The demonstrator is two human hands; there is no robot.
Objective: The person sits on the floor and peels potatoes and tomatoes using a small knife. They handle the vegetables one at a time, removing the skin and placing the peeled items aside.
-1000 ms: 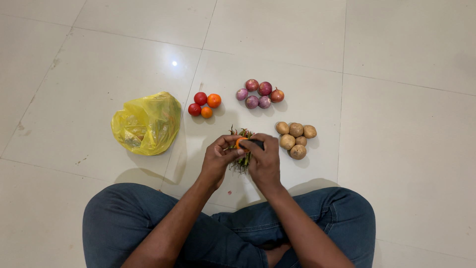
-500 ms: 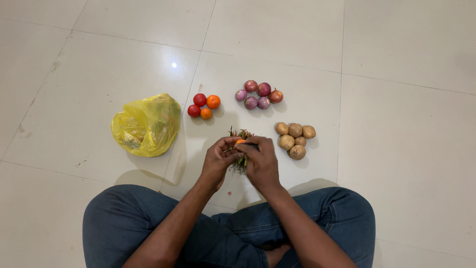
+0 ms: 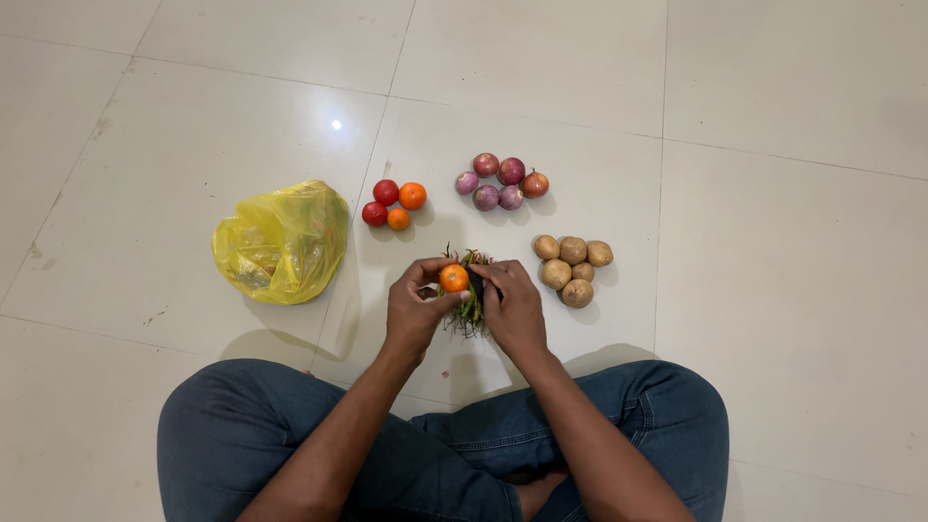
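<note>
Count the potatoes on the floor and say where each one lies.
5 potatoes, in one touching cluster right of the right hand: three across the far row, two nearer the person, at near left and near right. A smaller one may hide between them.

A home floor: pale glossy tiles with sorted vegetables.

The floor is laid with large, glossy, off-white square tiles, split by thin grey grout lines that run slightly askew across the view. A small bright spot of light reflects off one tile towards the upper left. Faint dark scuffs and specks mark the tiles along the left side. Soft shadows lie on the tiles low in the view. No walls, windows or furniture show.
</note>
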